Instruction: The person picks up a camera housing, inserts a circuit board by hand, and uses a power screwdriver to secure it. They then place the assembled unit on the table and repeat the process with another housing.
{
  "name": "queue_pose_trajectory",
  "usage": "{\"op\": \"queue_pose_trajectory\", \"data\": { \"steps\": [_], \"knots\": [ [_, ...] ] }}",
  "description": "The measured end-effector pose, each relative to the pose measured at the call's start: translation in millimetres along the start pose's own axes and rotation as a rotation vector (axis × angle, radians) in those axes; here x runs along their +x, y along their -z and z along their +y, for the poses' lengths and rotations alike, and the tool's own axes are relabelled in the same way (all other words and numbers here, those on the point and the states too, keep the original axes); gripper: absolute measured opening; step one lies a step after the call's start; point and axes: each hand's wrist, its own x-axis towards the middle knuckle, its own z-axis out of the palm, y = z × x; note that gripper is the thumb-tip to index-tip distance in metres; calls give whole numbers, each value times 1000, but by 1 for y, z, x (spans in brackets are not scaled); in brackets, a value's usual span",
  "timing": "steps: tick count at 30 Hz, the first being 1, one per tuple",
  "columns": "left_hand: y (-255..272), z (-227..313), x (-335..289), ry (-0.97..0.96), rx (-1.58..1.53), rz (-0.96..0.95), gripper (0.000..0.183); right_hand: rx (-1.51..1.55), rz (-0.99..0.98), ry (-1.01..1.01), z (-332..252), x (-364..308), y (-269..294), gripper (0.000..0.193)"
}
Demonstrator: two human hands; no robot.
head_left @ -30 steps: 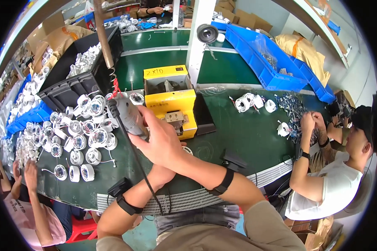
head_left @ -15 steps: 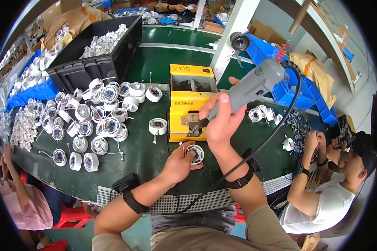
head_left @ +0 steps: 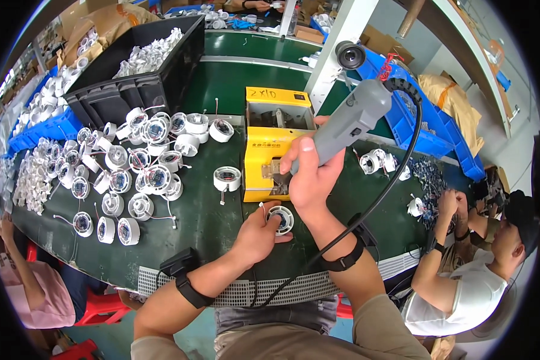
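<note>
My right hand (head_left: 313, 179) is wrapped round a grey corded electric screwdriver (head_left: 355, 119), its body slanting up to the right. The tool's tip end is hidden behind my fingers, at the front of a yellow screw feeder box (head_left: 261, 155). Below the box, my left hand (head_left: 255, 235) grips a round white housing (head_left: 290, 222) by its left side, down at the green table. Inside the housing sits a dark round part. Left of the feeder stands a single white housing (head_left: 227, 178) with a short wire and connector.
Many similar white housings (head_left: 157, 178) crowd the table on the left, beside a black crate (head_left: 123, 99) of small white parts. Blue bins (head_left: 423, 141) and a lens-like black device (head_left: 350, 55) are at the right. A co-worker (head_left: 456, 282) sits there near a pile of dark wires (head_left: 426, 186).
My right hand and the screwdriver have shifted slightly left and down toward the feeder. My left hand keeps the housing in nearly the same place.
</note>
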Motion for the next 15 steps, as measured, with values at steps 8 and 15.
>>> {"op": "queue_pose_trajectory", "data": {
  "steps": [8, 15],
  "knots": [
    [-1, 1, 0, -27, 29, 20, 36, 115, -39, -34, -14, -22, 19, 42],
    [-1, -1, -2, -9, 26, 19, 34, 111, -23, -15, -14, -13, 16, 44]
  ]
}}
